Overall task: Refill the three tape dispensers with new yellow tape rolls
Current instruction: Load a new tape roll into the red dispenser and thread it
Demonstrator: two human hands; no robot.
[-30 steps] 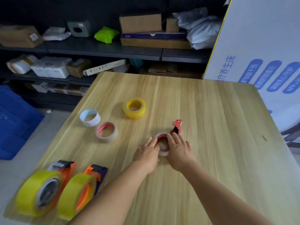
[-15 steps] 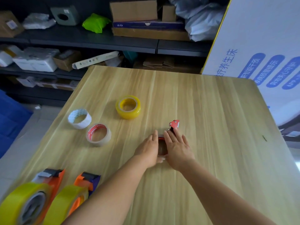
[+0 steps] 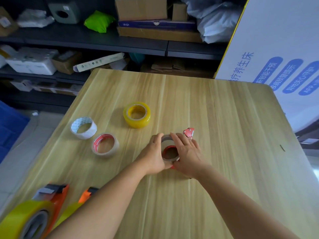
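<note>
Two hands on the third dispenser point(image 3: 187, 135), mid-worktop point(image 3: 224, 118): left hand point(image 3: 153, 156) and right hand point(image 3: 185, 152) both curl round its spent core point(image 3: 170, 150), which sits tilted, apparently part-lifted off the hub. Risk: the core binds and the light dispenser lifts with it; fingers lie near the red cutter end. New yellow tape roll point(image 3: 136, 114) lies flat, apart, beyond the hands. Two loaded dispensers point(image 3: 57, 200) at near left edge. Two used cores point(image 3: 105, 144) hold nothing.
</note>
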